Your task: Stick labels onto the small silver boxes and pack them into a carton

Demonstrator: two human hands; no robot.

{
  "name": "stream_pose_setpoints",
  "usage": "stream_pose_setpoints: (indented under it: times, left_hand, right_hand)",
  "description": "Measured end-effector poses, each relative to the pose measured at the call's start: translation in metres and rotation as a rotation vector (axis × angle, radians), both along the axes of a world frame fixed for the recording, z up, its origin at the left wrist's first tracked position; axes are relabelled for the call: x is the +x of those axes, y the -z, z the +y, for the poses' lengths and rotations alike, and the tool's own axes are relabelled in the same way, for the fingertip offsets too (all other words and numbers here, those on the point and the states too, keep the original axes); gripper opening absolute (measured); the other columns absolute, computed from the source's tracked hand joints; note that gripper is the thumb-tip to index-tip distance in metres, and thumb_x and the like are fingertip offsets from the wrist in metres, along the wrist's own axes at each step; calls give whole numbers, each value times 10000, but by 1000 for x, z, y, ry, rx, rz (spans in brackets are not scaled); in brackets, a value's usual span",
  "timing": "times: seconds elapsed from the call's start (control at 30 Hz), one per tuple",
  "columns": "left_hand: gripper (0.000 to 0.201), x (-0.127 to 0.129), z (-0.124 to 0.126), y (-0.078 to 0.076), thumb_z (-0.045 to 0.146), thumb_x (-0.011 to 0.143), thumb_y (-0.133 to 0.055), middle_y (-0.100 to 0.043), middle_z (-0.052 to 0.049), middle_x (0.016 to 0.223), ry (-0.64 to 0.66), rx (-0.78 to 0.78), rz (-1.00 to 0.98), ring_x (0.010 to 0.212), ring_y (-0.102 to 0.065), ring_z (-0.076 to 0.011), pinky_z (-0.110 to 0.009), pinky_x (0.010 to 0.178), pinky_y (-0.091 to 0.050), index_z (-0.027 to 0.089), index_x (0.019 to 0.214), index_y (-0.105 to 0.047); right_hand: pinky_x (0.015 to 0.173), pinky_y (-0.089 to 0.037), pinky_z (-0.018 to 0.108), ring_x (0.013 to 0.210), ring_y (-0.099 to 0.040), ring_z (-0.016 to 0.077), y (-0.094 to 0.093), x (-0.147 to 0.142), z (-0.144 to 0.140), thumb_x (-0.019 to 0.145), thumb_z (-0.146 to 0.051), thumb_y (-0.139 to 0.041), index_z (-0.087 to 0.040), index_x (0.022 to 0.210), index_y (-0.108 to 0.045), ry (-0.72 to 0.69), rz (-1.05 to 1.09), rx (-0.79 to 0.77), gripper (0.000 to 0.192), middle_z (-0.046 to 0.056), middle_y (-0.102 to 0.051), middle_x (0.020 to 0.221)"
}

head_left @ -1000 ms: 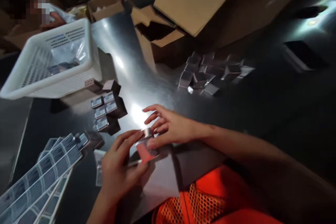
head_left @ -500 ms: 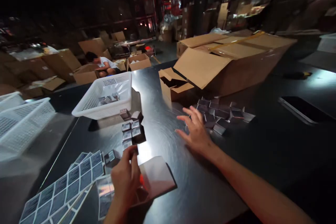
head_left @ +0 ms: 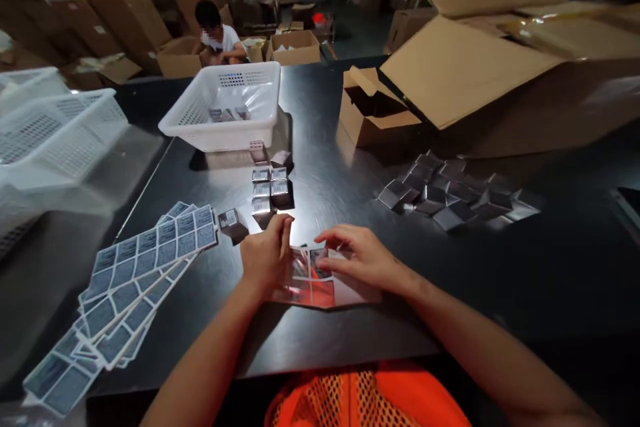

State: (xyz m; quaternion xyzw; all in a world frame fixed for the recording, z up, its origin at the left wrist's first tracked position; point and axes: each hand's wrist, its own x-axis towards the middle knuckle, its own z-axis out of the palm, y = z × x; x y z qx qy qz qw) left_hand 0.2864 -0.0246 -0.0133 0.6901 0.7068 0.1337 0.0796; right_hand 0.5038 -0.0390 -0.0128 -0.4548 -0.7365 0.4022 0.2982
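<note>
A sheet of dark square labels [head_left: 320,292], part of it bare white backing, lies before me near the table's front edge. My left hand [head_left: 265,257] rests over its left end, thumb and fingers pressed together; what they hold, if anything, is hidden. Over the sheet's upper right part is my right hand [head_left: 363,257], thumb and forefinger slightly apart at a label. Small silvery boxes [head_left: 270,188] stand in rows just beyond my left hand, and a single box [head_left: 233,225] sits to its left. More label sheets [head_left: 150,253] are fanned out further left.
A white plastic basket [head_left: 225,140] holding several small boxes stands behind the rows. Loose silvery boxes [head_left: 453,197] are scattered at right, near a small open carton [head_left: 373,127] and a large cardboard box [head_left: 480,67]. More white baskets [head_left: 60,133] are at left. Beyond the table crouches a person [head_left: 227,40].
My right hand has moved from beside the scattered boxes left to the label sheet. My left hand stays at the sheet. The view has tilted down.
</note>
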Motion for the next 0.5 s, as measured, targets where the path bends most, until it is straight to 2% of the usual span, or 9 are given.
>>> stream_pose_setpoints:
  times: [0.13,0.23,0.27,0.33,0.43,0.5]
  left_hand:
    - [344,1,-7,8,346,1020,-454,-753,-44,753,108,119,26,635,-652,-182,-275,596,-280,242,1216,-717]
    - [372,2,-10,10,334,1023,-422,-711,-32,648,226,146,49,611,-655,-177,-272,589,-298,239,1237,-711]
    - [367,3,-10,8,332,1023,-423,-700,-27,629,225,121,64,603,-656,-177,-270,581,-296,242,1233,-710]
    - [350,3,-8,3,343,1023,-435,-704,-29,643,162,40,101,619,-671,-190,-271,571,-289,250,1235,-697]
    - [346,1,-2,-7,363,1034,-418,-748,-70,770,69,-101,160,705,-708,-240,-281,588,-316,260,1247,-671]
    - [329,-1,1,-11,360,1030,-428,-762,-92,839,73,-172,178,763,-721,-263,-287,614,-347,258,1226,-671]
  right_hand:
    - [736,-522,261,757,-703,144,1,-6,-5,818,-189,-781,-214,1058,-770,111,-14,-122,242,-7,-757,818]
    - [726,-531,283,744,-722,164,4,-7,-8,803,-223,-810,-223,987,-775,157,-47,-135,187,-8,-775,806]
    - [746,-538,300,766,-729,176,4,-7,-10,818,-223,-797,-223,937,-773,153,-50,-92,121,-4,-779,809]
    - [852,-545,361,909,-734,216,3,-7,-15,868,-217,-746,-227,844,-762,90,-31,136,30,17,-792,875]
    - [961,-528,403,1098,-671,238,-6,-8,-16,919,-300,-715,-246,777,-746,-101,92,540,155,44,-773,1017]
    - [931,-549,366,1068,-659,211,-15,-12,-3,922,-363,-718,-253,830,-736,-86,172,621,144,57,-736,1062]
